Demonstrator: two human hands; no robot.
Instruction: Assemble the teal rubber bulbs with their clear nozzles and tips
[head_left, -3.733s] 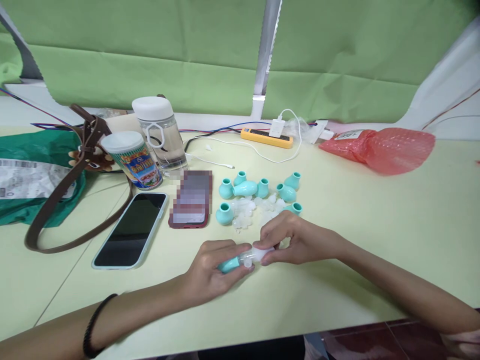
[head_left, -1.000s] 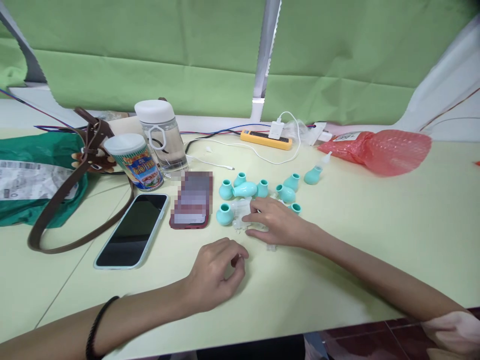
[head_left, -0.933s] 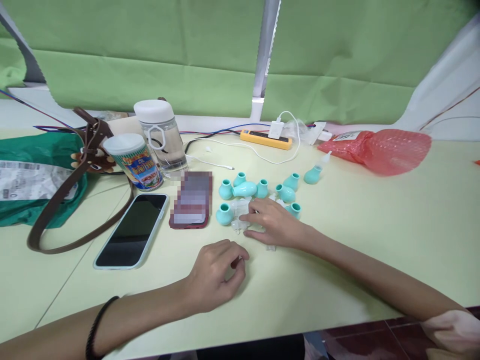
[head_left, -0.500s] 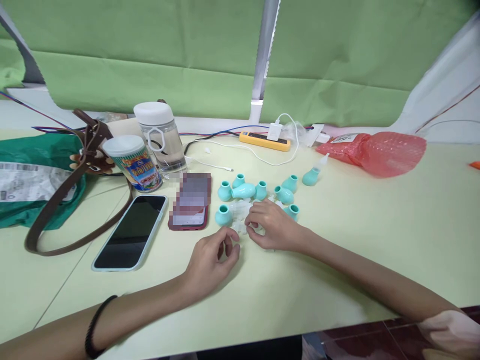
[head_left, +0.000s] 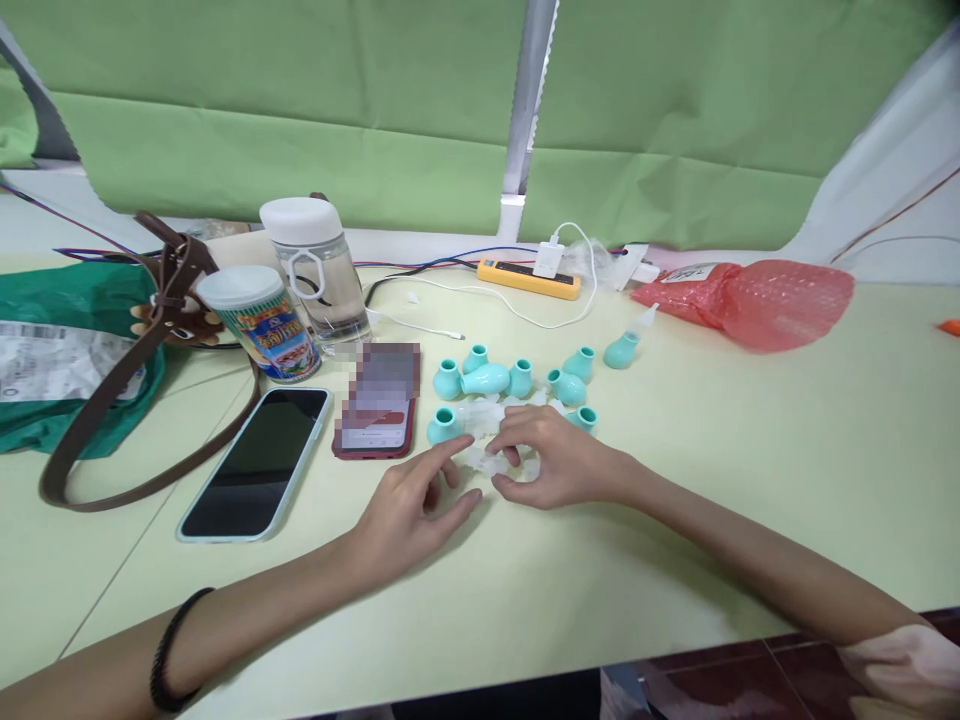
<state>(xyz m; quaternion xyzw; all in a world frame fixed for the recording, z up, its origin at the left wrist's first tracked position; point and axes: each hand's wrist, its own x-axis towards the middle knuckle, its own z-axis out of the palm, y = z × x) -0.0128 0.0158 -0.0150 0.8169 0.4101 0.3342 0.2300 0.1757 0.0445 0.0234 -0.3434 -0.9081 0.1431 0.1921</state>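
Head view showed two bare hands in the middle of the frame, above a pale tabletop [head_left: 750, 430]. With the left hand [head_left: 446, 480], the grip was wide: thumb and forefinger stood well apart, and I could see nothing held between them. Its forefinger reached in front of the lowest left one of the turquoise bulbs [head_left: 485, 378], but if it touched, I cannot tell. The grip of the right hand [head_left: 491, 467] was narrower, with a gap between thumb and forefinger. This hand was over the clear plastic pieces [head_left: 478, 418], which lay scattered in the centre of the frame and were partly hidden by it; whether its other fingers touched one, I cannot tell.

The bulbs lay around these pieces, some upright and some on their side. Right of centre, well apart from the hands, was one bulb with a clear tip [head_left: 622, 349], tilted toward the upper right. At the left of the frame lay a dark phone [head_left: 259, 465], and beside it a phone in a red case [head_left: 412, 430].
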